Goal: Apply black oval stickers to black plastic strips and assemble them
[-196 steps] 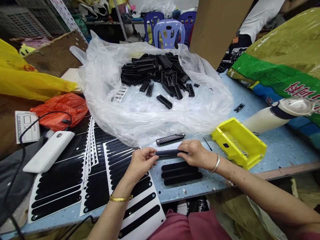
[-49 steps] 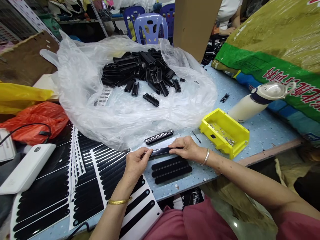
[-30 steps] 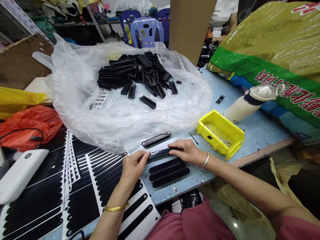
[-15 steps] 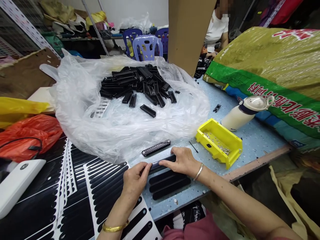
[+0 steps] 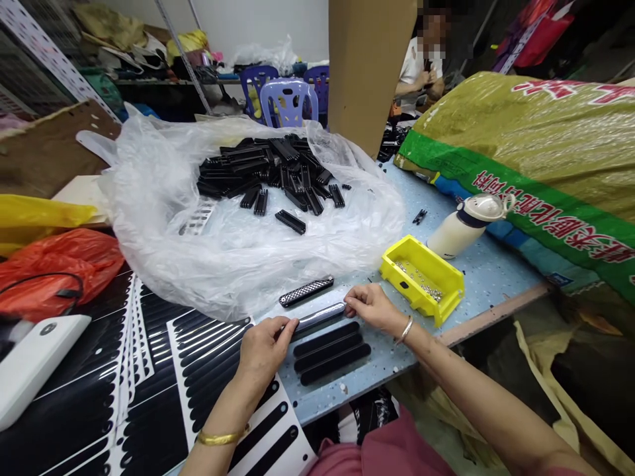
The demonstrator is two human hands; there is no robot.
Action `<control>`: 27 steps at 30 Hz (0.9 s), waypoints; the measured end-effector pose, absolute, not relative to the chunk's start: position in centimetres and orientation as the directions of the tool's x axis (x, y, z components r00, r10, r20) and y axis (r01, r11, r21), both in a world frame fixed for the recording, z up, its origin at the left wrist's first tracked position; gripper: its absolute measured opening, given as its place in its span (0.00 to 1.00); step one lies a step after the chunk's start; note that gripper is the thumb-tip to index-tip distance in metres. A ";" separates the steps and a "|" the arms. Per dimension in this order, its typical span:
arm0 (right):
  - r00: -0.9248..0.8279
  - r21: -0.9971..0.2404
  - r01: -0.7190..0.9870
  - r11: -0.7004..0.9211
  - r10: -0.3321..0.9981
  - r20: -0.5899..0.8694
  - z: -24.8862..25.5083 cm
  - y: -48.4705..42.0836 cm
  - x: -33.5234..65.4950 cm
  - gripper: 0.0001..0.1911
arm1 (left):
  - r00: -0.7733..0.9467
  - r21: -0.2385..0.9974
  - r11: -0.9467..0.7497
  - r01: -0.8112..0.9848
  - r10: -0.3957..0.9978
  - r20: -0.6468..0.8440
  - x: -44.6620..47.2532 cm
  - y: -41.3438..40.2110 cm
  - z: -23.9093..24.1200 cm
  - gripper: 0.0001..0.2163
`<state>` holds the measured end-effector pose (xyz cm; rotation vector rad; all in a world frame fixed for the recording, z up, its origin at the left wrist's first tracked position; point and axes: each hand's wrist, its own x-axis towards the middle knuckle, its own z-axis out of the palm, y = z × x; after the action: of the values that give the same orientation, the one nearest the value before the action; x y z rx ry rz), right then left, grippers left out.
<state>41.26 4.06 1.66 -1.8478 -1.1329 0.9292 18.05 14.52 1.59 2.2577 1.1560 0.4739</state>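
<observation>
My left hand (image 5: 262,347) pinches the left end of a long glossy black strip (image 5: 320,317). My right hand (image 5: 370,307) holds the strip's right end with its fingertips. The strip lies just above the blue table, over three finished black strips (image 5: 330,344) laid side by side. A perforated black grille piece (image 5: 306,291) rests a little beyond my hands. Sheets of black stickers (image 5: 213,357) on white backing lie under and left of my left wrist.
A clear plastic bag (image 5: 238,244) holds a pile of black parts (image 5: 272,172). A yellow bin (image 5: 421,277) with small screws and a white bottle (image 5: 464,225) sit right. A large green-yellow sack (image 5: 536,152), a cardboard box (image 5: 370,66), an orange bag (image 5: 59,264) and a white power bank (image 5: 34,363) surround the area. Another person sits behind.
My right hand has slid from the strip's middle to its right end, uncovering its glossy top. My left hand still holds the left end. The camera has tilted up.
</observation>
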 end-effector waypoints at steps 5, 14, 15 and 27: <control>0.286 -0.875 0.374 -0.308 0.935 -0.208 2.5 4.4 41.7 0.17 | 0.662 0.407 -0.631 0.660 0.745 0.082 19.4 14.6 2.9 0.18; 0.304 -0.803 0.548 -0.234 0.950 -0.070 1.2 5.3 40.5 0.16 | 0.692 0.269 -0.645 0.715 0.708 -0.141 23.2 14.9 3.5 0.20; 0.300 -0.800 0.555 -0.229 0.952 -0.064 1.1 5.2 40.5 0.16 | 0.680 0.289 -0.629 0.722 0.722 -0.128 22.6 15.1 3.3 0.20; 0.232 -0.740 0.647 -0.186 0.972 -0.041 3.0 3.2 41.6 0.13 | 0.685 0.607 -0.553 0.571 0.728 0.018 17.1 14.3 3.8 0.15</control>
<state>41.57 3.18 2.95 -1.9125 -1.4819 0.7031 17.08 14.27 3.83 2.3224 0.9950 0.3600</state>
